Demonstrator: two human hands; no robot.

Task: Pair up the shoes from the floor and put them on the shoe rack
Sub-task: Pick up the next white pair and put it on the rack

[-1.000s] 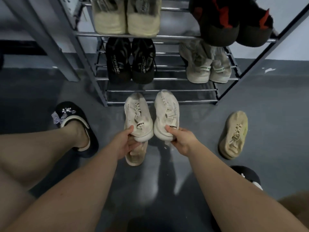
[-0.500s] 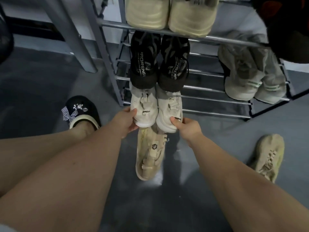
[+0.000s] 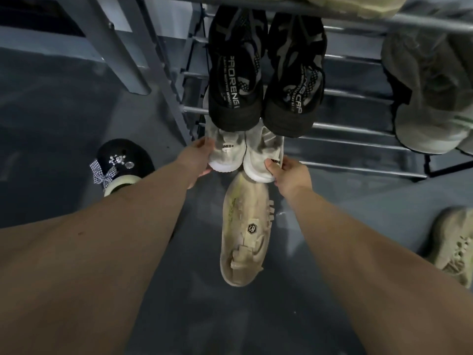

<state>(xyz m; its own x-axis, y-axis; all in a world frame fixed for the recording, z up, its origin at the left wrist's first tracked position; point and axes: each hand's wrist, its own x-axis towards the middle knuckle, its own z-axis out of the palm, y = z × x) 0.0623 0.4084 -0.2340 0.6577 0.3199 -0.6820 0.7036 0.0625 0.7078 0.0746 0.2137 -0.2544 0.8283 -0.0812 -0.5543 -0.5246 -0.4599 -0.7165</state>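
Observation:
Two white sneakers lie side by side, toes pushed under the rack's lowest shelf. My left hand (image 3: pixel 198 157) grips the heel of the left white sneaker (image 3: pixel 225 152). My right hand (image 3: pixel 286 172) pinches the heel of the right white sneaker (image 3: pixel 261 160). A pair of black sneakers (image 3: pixel 263 80) on the shelf above hides their front halves. A beige sneaker (image 3: pixel 244 231) lies on the floor between my arms. Another beige sneaker (image 3: pixel 455 244) lies at the right edge. The metal shoe rack (image 3: pixel 358 131) fills the top.
A grey-green pair (image 3: pixel 430 98) sits on the rack at the right, and cream shoes (image 3: pixel 358 3) on the shelf above. My foot in a black slipper with a checked bow (image 3: pixel 120 165) stands at the left. A grey post (image 3: pixel 112 47) rises left of the rack.
Both hands have pushed the white pair further forward under the black sneakers. The view has moved closer to the rack and lower.

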